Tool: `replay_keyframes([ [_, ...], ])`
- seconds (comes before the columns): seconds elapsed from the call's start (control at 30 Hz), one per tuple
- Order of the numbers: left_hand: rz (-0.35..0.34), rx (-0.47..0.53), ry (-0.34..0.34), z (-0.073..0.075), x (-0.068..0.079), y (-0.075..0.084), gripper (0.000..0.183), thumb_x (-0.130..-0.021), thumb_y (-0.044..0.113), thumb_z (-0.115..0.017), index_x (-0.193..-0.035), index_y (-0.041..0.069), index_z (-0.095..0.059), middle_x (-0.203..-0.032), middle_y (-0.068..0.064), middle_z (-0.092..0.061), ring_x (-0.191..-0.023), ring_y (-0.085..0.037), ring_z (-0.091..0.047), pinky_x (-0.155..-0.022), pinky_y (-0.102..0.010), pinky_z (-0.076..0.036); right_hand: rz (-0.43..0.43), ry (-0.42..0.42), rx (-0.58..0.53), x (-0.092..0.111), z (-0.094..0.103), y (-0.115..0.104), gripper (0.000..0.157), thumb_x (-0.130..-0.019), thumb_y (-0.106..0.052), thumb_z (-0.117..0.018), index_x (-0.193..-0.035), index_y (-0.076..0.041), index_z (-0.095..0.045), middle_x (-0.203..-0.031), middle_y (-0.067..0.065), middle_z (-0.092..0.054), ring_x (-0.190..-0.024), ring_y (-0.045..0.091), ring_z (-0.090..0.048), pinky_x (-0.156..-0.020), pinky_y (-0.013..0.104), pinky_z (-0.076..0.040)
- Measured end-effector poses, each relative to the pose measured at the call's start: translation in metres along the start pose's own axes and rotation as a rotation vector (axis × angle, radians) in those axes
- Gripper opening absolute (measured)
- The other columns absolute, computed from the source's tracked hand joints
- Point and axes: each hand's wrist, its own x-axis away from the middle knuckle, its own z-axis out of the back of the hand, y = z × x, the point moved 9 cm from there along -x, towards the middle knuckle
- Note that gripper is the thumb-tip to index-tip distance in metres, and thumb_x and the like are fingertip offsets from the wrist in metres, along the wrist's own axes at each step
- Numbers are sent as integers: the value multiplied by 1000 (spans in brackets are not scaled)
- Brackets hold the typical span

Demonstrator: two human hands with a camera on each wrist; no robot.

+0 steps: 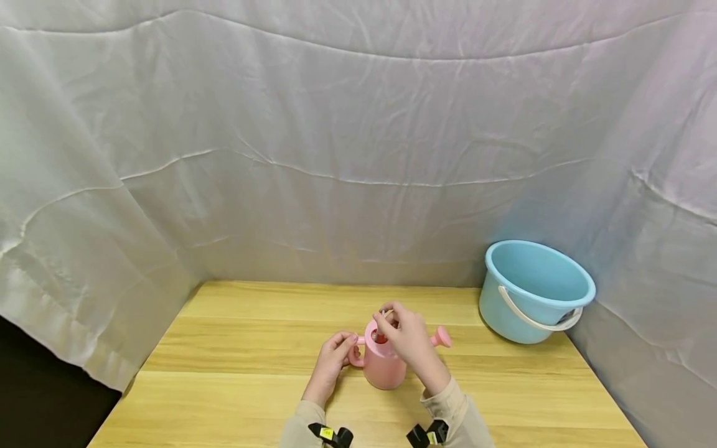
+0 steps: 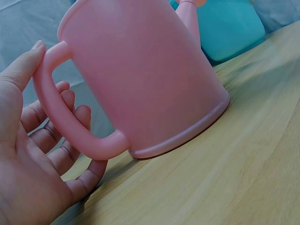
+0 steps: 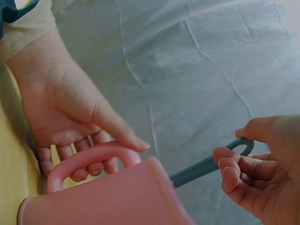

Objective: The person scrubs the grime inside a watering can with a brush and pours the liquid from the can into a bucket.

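A pink watering can point(image 1: 385, 371) stands upright on the wooden table, its spout pointing right. My left hand point(image 1: 330, 364) holds its handle point(image 2: 50, 96), thumb on the upper part and fingers curled through the loop. Over the can's top opening, my right hand point(image 1: 413, 341) pinches the looped end of a slim grey-blue handle point(image 3: 194, 171). That handle runs down into the can, and its lower end is hidden inside. Something red shows within the opening in the head view.
A light blue bucket point(image 1: 521, 317) with a white carrying handle stands at the table's back right corner. Grey curtains point(image 1: 347, 218) hang behind the table and on both sides. The wooden tabletop point(image 1: 235, 348) extends around the can.
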Motion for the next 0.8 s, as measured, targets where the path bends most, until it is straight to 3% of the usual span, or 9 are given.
replay_keyframes([
  [0.13,1,-2,5,0,0,1,23,-95,31,-62,-94,8,-61,-77,-2,-57,-70,-14,-60,-71,-32,-56,27,43,8,0,7,-6,12,-89,-16,-70,-91,-6,-64,-62,0,-67,-51,-3,-49,-50,17,-41],
  [0.43,6,4,1,0,0,1,25,-95,32,-62,-96,7,-61,-76,-3,-57,-70,-16,-60,-72,-34,-56,38,43,9,1,8,-9,12,-90,-17,-69,-91,-6,-64,-62,3,-69,-49,-4,-49,-50,16,-40],
  [0.63,8,3,3,0,0,0,26,-95,33,-62,-96,8,-61,-77,-3,-57,-71,-16,-60,-72,-32,-56,6,1,-3,3,3,-6,13,-91,-18,-69,-93,-6,-64,-64,5,-69,-49,-4,-49,-46,17,-40],
  [0.8,7,-1,11,1,0,0,24,-95,34,-62,-94,10,-62,-78,-1,-57,-71,-14,-59,-70,-30,-54,-13,-65,57,5,-8,1,14,-89,-18,-70,-93,-5,-66,-60,2,-66,-45,-3,-44,-43,17,-37],
])
